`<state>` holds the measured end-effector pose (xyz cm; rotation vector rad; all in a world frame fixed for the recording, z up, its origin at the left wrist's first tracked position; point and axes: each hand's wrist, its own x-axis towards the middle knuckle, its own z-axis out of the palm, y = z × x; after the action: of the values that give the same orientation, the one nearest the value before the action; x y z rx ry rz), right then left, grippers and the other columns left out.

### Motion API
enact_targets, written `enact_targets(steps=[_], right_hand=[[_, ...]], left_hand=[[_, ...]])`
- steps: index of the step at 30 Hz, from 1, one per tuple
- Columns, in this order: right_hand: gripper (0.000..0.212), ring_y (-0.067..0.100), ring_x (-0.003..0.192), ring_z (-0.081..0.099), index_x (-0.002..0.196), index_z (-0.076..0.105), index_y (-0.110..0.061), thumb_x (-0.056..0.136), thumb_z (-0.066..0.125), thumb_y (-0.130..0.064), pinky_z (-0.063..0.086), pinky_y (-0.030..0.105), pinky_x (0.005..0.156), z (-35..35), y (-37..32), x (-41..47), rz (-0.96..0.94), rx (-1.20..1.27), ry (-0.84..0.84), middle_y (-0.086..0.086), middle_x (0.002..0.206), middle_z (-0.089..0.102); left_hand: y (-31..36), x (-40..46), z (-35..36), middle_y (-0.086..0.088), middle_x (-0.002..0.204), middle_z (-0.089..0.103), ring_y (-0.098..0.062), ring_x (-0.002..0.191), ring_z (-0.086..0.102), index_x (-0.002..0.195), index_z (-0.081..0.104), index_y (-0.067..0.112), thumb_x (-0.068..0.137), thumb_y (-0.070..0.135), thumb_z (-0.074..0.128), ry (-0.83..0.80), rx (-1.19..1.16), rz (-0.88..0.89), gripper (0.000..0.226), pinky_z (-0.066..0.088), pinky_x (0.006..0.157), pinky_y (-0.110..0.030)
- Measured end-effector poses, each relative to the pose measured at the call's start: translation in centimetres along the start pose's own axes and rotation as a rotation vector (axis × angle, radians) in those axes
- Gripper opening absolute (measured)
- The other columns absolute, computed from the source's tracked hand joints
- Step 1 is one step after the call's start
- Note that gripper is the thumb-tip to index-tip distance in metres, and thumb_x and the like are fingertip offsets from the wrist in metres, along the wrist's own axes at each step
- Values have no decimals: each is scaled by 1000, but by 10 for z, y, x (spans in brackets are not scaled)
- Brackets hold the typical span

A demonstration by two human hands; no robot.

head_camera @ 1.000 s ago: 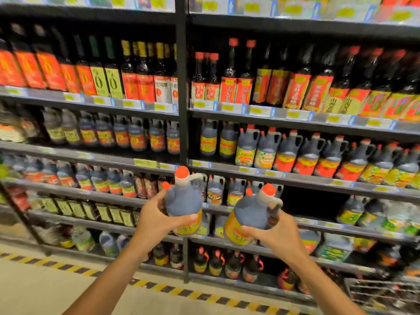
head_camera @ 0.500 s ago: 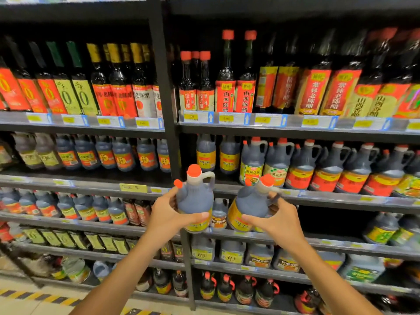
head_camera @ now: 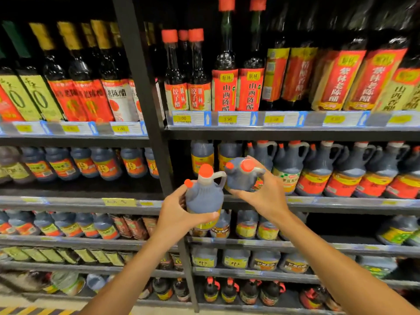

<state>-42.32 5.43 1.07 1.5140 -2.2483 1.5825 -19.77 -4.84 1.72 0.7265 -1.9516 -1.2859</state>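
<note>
Your left hand (head_camera: 179, 212) wraps the lower body of the left jug (head_camera: 204, 196), thumb across the front near the label. Its grip is clamped on the jug so that it stands upright, red cap at 12 o'clock; held low like that, it keeps level and out of the other jug's way. At about 1 o'clock from it, close by its handle, your right hand (head_camera: 266, 196) has its grip clamped round the handle side of the right jug (head_camera: 241, 178). This jug is tilted so that the top of its red cap faces you and its base points at the shelving. That tilt looks meant to slide it base-first into the open spot on the middle shelf (head_camera: 341, 202), with the black upright post (head_camera: 145, 87) at 9 o'clock and the row of handled jugs (head_camera: 318, 171) running off toward 3 o'clock. Both jugs are in the air before the shelf edge, neither set down yet.
</note>
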Motion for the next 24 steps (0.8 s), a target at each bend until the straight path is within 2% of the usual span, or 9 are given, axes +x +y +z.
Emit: enact_targets(steps=[1,2,5,7,9,12,16,21,24], right_hand=[[81,7,123,57,135,57,-21,67,91,-49,50,19,94,6,0,3,25,4,3,-25,129,60],[76,10,116,61,130,59,-20,67,91,-47,51,16,87,11,-1,6,64,8,9,-17,120,64],[63,5,99,58,120,58,-31,67,93,-41,43,5,71,24,-5,16,119,12,2,-20,105,59],[60,-1,89,56,114,53,-44,68,92,-42,44,10,68,29,-8,20,126,-1,-3,-26,100,59],[58,3,88,60,107,50,-49,67,91,-44,49,23,68,35,-7,24,140,-5,10,-19,97,64],[57,11,92,64,109,53,-42,66,90,-47,54,40,73,44,-5,30,192,-16,-2,-9,99,68],[72,14,98,64,124,56,-25,66,88,-53,56,39,79,53,-5,37,246,-48,-53,-7,110,67],[73,22,83,62,110,46,-12,67,88,-53,53,44,63,59,-6,48,333,-146,-90,2,95,61],[68,16,67,52,98,42,-9,70,87,-52,40,36,52,61,-3,55,372,-192,-103,1,79,51]], left_hand=[[-1,2,-1,35,105,68,10,102,65,109,62,41,61,14,96,-7,-3,6,65,55,79,-15],[-2,4,-3,33,106,69,9,103,65,108,62,42,59,17,97,-13,-10,8,65,55,79,-17],[-6,9,-8,26,110,70,3,106,66,111,65,40,50,41,96,-24,-41,1,69,58,83,-25],[-8,11,-12,26,109,70,3,105,66,110,65,39,47,47,92,-33,-45,9,69,59,83,-26],[-11,14,-14,26,109,70,3,104,67,112,65,38,47,47,92,-45,-50,7,71,59,83,-26],[-18,19,-16,22,113,71,0,108,66,115,65,37,50,46,94,-56,-56,-6,72,58,85,-29],[-24,23,-17,26,112,69,4,107,65,116,64,36,56,29,98,-63,-43,-13,69,57,85,-23],[-29,24,-22,29,112,68,6,107,64,115,62,41,58,22,97,-88,-46,-12,69,56,83,-19],[-30,24,-24,25,113,69,3,108,65,116,63,39,55,30,99,-104,-61,-14,71,57,85,-23]])
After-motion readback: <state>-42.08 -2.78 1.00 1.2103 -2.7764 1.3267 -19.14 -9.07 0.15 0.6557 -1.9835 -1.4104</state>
